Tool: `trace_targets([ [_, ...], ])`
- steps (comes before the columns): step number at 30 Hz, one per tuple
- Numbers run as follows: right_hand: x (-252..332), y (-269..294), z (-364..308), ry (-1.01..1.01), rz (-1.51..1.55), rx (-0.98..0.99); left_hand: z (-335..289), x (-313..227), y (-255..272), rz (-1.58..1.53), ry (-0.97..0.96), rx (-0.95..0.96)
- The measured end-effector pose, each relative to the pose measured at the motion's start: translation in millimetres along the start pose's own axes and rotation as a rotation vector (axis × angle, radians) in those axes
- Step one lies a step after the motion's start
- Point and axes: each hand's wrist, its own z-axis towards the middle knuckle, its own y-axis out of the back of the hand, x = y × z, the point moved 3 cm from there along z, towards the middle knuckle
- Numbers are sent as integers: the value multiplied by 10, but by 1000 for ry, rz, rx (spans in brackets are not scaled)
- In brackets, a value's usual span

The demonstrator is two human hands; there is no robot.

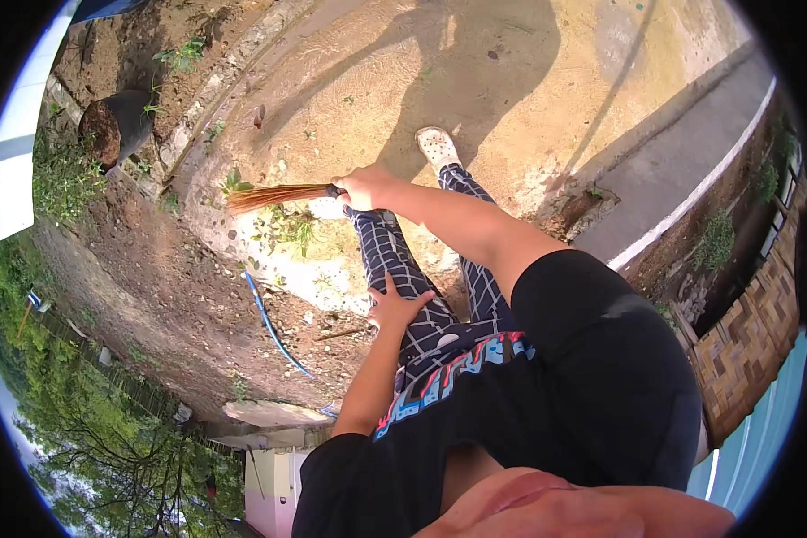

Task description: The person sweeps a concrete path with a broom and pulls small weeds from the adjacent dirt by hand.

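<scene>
My right hand (366,186) is closed round the dark bound end of a stick broom (282,195). The broom's thin brown bristles fan out to the left, low over the ground beside some small green weeds (298,231). With fingers spread, my left hand (398,307) rests on my thigh, on the dark checked trousers (387,253); it holds nothing. One pale clog (438,148) shows on my far foot, while the other foot is mostly hidden behind my right hand and the broom.
A blue hose (273,327) lies on the stony soil at left. Beyond it runs a low stone edging (208,100), near a dark cylindrical container (117,130). At right, a concrete ledge (668,148) borders the sandy ground, and a woven panel (751,354) stands farther out.
</scene>
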Motion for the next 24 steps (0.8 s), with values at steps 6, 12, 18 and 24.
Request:
trace_targets([
  [6, -437, 487, -79, -240, 181, -542, 88, 305, 47, -142, -20, -9],
  [12, -1075, 1117, 644, -596, 272, -653, 93, 486, 160, -136, -60, 3],
  [18, 647, -222, 1667, -246, 72, -191, 171, 766, 199, -240, -101, 40],
  [24, 1616, -767, 1408, 41, -111, -160, 225, 1219, 311, -388, -91, 69],
])
